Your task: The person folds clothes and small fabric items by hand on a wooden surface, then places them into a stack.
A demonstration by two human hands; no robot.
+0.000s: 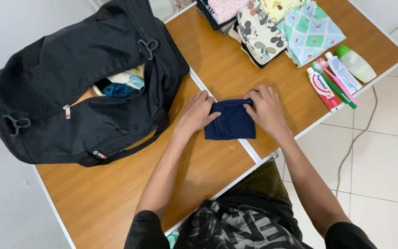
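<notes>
Here, a small folded navy-blue cloth [230, 122] lies flat on the wooden folding table [116, 193], between both hands and just right of the open black duffel bag [70, 87]. The left hand [197, 112] presses its left edge; the right hand [266, 109] pinches its upper right corner (both equally near).

Toiletry packages at the table's far right edge
A red-and-white toothpaste tube [323, 89], a white-blue tube [343, 72] and a green-capped clear bottle [356, 63] lie side by side.
</notes>
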